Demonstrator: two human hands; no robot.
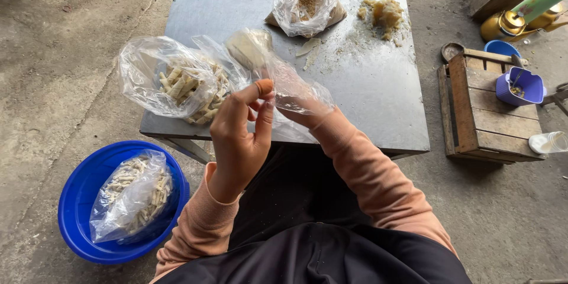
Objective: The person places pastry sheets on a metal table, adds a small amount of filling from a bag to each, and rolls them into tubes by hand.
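My left hand pinches the edge of a clear plastic bag above the near edge of a grey metal table. My right hand is pushed inside that bag, covered by the plastic; a pale lump of dough lies at the bag's far end. To the left on the table sits an open clear bag of pale stick-shaped pieces.
A blue basin on the concrete floor at lower left holds another bag of pale sticks. A bag of brown crumbs and a crumbly yellow heap lie at the table's far side. A wooden crate with a purple scoop stands right.
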